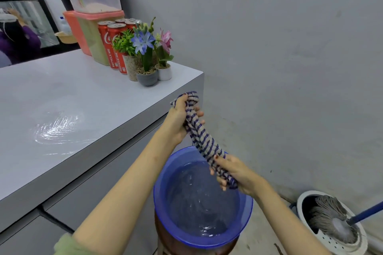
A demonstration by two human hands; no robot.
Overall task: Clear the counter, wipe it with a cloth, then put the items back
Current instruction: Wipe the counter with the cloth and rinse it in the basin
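A striped blue-and-beige cloth (202,137) is twisted into a rope over a blue basin (163,203) of water. My left hand (179,118) grips its upper end beside the counter's corner. My right hand (234,174) grips its lower end above the basin. The grey counter (87,109) stretches to the left, with a wet patch (56,128) shining on it. At the counter's far end stand red soda cans (113,45), three small flower pots (147,60) and a pink-lidded container (89,33).
The basin rests on a brown stool (165,240) beside the counter's drawers. A white mop bucket (342,240) holding a blue-handled mop (331,217) stands on the floor at the right. A grey wall is behind. A person in purple (18,41) is at the far left.
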